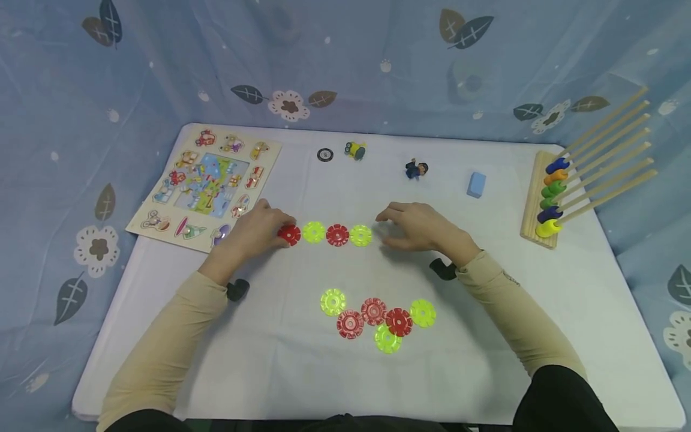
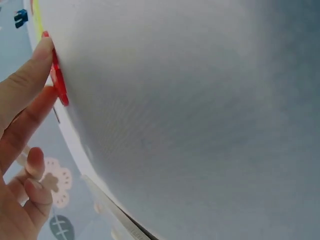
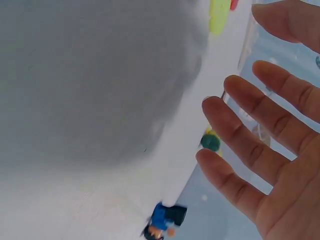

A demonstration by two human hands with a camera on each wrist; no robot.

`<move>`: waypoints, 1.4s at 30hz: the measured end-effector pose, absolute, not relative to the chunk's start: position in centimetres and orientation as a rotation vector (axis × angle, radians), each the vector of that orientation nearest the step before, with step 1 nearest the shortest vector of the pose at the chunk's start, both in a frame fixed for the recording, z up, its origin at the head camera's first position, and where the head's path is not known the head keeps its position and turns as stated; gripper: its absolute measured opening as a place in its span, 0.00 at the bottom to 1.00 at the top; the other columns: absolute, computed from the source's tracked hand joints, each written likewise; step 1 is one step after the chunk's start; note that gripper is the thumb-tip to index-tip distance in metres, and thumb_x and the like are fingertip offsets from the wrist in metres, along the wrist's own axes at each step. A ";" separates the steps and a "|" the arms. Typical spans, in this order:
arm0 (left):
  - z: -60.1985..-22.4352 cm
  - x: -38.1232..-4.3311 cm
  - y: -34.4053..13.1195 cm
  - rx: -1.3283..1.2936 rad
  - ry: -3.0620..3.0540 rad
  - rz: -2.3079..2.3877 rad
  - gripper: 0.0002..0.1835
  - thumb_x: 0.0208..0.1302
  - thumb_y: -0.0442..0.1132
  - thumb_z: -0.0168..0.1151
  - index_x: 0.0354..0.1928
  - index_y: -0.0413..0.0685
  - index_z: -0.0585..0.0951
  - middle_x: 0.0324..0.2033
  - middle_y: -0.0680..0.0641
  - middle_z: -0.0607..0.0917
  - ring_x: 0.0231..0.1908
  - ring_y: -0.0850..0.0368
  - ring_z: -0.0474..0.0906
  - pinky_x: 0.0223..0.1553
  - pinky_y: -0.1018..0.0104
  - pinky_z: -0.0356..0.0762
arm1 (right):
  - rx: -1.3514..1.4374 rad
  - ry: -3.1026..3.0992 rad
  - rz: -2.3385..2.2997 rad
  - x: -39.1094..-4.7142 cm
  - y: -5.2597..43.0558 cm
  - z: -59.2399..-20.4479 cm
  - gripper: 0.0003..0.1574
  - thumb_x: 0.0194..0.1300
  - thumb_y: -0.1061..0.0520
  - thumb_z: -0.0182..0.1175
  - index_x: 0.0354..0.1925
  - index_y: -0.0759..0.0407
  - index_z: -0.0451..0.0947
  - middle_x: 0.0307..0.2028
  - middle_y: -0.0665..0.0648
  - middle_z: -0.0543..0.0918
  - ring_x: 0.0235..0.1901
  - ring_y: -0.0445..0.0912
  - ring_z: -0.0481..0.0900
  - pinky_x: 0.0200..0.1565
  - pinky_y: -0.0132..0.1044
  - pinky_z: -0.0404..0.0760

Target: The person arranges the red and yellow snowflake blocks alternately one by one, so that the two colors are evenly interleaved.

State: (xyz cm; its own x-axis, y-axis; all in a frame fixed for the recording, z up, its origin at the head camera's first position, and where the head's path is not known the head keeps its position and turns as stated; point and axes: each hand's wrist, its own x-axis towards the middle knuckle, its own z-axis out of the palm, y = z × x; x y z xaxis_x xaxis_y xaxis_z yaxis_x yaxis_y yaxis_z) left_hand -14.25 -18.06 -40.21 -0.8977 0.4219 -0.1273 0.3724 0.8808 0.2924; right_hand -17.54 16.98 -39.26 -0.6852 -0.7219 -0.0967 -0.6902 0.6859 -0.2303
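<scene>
Four discs make a row across the surface, and your left hand pinches the red disc at its left end between thumb and finger. Your right hand, fingers spread, is just beside the yellow-green disc at the row's right end. Six more discs lie nearer your body.

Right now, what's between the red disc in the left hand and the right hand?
Head view, left to right: a lime disc, a red disc, another lime disc.
</scene>
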 end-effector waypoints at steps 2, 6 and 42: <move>-40.2 -14.3 -18.2 0.635 2.869 0.349 0.25 0.49 0.45 0.76 0.51 0.49 0.84 0.47 0.45 0.85 0.45 0.50 0.70 0.40 0.57 0.73 | -1.151 2.727 -0.281 -17.3 17.6 -39.2 0.27 0.59 0.44 0.65 0.54 0.53 0.78 0.48 0.53 0.82 0.38 0.45 0.80 0.42 0.43 0.80; -40.3 -14.4 -18.7 0.647 2.871 0.300 0.25 0.49 0.49 0.75 0.51 0.53 0.85 0.44 0.43 0.81 0.43 0.49 0.68 0.39 0.58 0.71 | -1.152 2.751 -0.320 -16.7 18.9 -39.0 0.26 0.58 0.45 0.65 0.53 0.54 0.79 0.48 0.54 0.83 0.35 0.45 0.79 0.40 0.43 0.80; -40.1 -14.1 -18.1 0.458 2.791 0.310 0.25 0.51 0.47 0.74 0.54 0.58 0.82 0.34 0.43 0.79 0.39 0.49 0.68 0.36 0.60 0.65 | -1.468 2.474 -0.248 -5.1 19.2 -40.3 0.25 0.52 0.42 0.69 0.48 0.48 0.80 0.43 0.46 0.80 0.37 0.37 0.74 0.40 0.32 0.79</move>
